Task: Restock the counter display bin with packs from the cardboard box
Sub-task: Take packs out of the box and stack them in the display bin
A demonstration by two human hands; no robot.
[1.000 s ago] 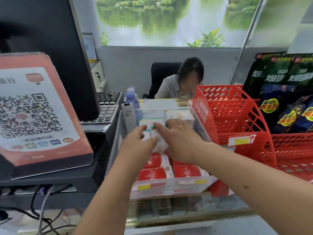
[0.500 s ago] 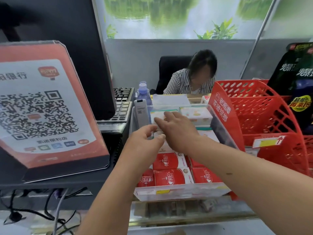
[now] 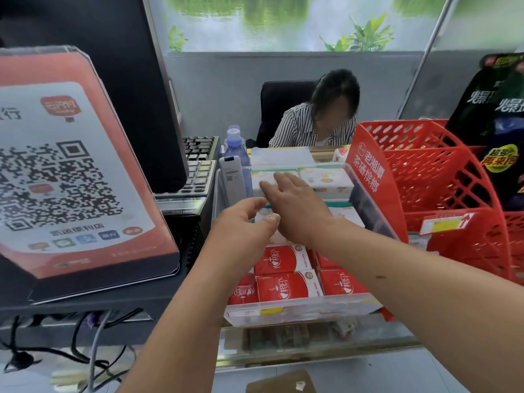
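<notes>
I see a shop counter: a QR payment sign (image 3: pixel 65 171) at left, a red display rack (image 3: pixel 442 194) at right, a clear bin of packs (image 3: pixel 297 310) between.

The right hand (image 3: pixel 297 211) and left hand (image 3: pixel 243 225) cover most of the middle row of white packs (image 3: pixel 348 214) in the clear display bin (image 3: pixel 297 310), so whether the left thumb and curled fingers pinch a pack cannot be told, though it seems likely. The cardboard box (image 3: pixel 280 382) is cut off by the bottom edge, the QR sign (image 3: pixel 71 171) by the left and the dark snack bags (image 3: pixel 499 114) by the right. Print on the bin's yellow label (image 3: pixel 271 310) is too small to read.
</notes>
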